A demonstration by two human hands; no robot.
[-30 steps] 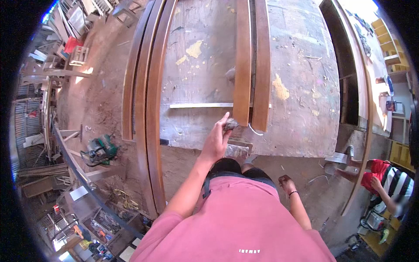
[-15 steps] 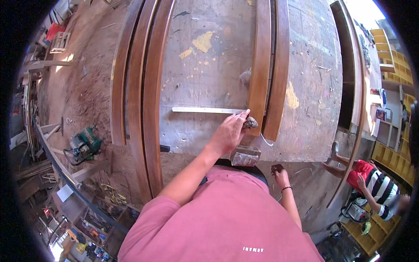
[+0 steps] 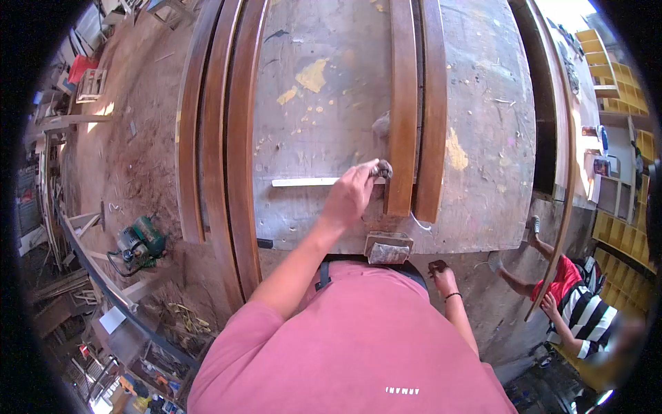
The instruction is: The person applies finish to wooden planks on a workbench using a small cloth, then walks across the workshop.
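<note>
the left hand (image 3: 350, 193) pinched a crumpled wad (image 3: 383, 169) by a brown board (image 3: 402, 103). the right hand (image 3: 442, 276) was half curled; what it held was unclear.

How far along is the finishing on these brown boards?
Looks well along, by colour. Seems done: top faces of the three boards at left and of the pair's right board, brown wherever visible. In hand: dark wad in the left hand, at the left edge of the pair's left board. Left: probably that edge; undersides hidden, can't tell.
</note>
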